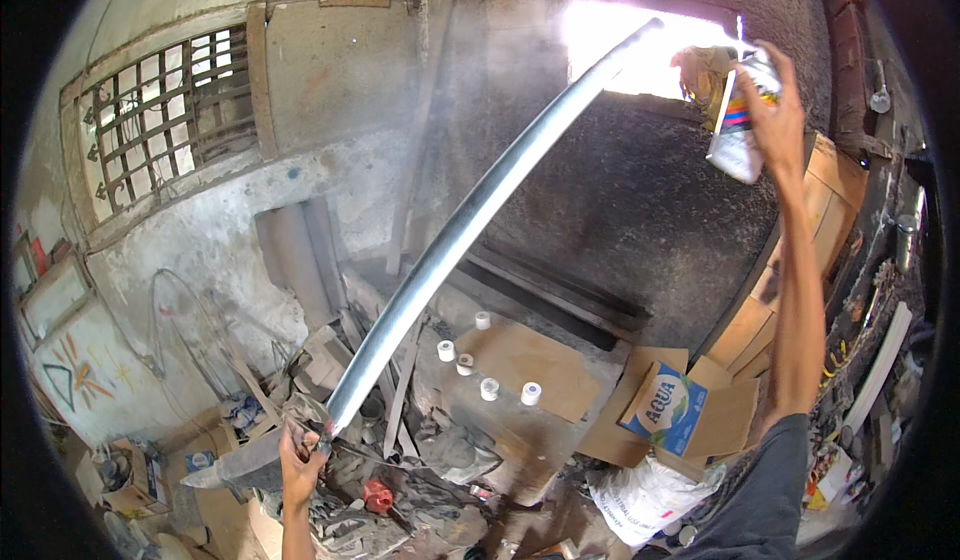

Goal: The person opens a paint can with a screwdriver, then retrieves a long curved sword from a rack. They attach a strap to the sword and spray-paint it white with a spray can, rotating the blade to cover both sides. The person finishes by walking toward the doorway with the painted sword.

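Two hands are occupied: a long pipe point(470, 220), already silvery along its visible length, is gripped by the left hand point(300, 455); a spray can point(742, 120) is clasped overhead by the right hand point(778, 110), mist hanging near the top.

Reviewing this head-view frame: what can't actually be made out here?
- Far tip of the long curved silver metal strip: washed out by window glare, head view.
- Its lower end: wrapped in a grey rag inside the left hand.
- Nozzle of the white spray can: covered by the right hand.
- Small white rolls on cardboard: too small to identify.
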`<state>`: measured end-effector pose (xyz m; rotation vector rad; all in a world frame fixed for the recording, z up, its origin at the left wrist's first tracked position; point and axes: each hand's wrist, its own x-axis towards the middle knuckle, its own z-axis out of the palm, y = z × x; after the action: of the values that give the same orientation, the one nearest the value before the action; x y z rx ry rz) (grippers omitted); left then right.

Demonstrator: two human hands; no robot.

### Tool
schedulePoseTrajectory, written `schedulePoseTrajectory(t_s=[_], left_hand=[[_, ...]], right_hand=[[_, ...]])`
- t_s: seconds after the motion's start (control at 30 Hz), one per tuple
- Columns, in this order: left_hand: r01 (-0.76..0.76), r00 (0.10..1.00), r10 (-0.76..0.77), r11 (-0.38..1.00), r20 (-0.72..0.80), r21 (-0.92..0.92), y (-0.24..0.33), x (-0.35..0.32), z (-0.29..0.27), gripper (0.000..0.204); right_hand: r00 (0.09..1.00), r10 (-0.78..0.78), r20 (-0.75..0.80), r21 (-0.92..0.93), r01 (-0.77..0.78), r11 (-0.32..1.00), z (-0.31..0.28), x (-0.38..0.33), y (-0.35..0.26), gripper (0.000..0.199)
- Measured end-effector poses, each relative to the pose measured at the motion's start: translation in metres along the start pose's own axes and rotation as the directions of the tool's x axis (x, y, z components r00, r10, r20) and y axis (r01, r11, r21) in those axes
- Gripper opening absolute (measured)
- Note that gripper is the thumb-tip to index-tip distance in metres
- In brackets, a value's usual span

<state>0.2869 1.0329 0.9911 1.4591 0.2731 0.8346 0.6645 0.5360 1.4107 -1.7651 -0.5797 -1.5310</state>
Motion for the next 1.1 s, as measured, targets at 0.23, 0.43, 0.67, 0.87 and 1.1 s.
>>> schedulePoseTrajectory(t_s=[0.23,0.43,0.67,0.87,1.1], left_hand=[[0.162,0.983,-0.158,0.986,0.095,-0.033,-0.053,-0.004,-0.01,0.017],[0.013,0.98,-0.035,0.994,0.197,0.109,-0.035,0.026,0.065,0.007],[-0.07,0.981,0.03,0.976,0.191,0.205,0.027,0.1,0.122,0.013],[-0.121,0.981,0.052,0.92,0.189,0.373,0.069,0.143,0.165,0.019],[-0.098,0.978,0.012,0.909,0.209,0.405,0.084,0.153,0.18,0.017]], right_hand=[[0.817,0.424,-0.392,0.785,0.057,0.617,-0.103,0.026,0.029,0.048],[0.856,0.517,0.005,0.837,-0.286,0.466,-0.067,-0.14,0.063,0.036],[0.762,0.623,0.175,0.728,-0.527,0.439,-0.066,-0.24,0.011,0.049],[0.802,-0.339,0.492,0.406,0.132,0.904,-0.05,-0.31,-0.096,0.073],[0.963,0.165,0.214,0.382,-0.238,0.893,0.001,-0.293,-0.103,0.071]])
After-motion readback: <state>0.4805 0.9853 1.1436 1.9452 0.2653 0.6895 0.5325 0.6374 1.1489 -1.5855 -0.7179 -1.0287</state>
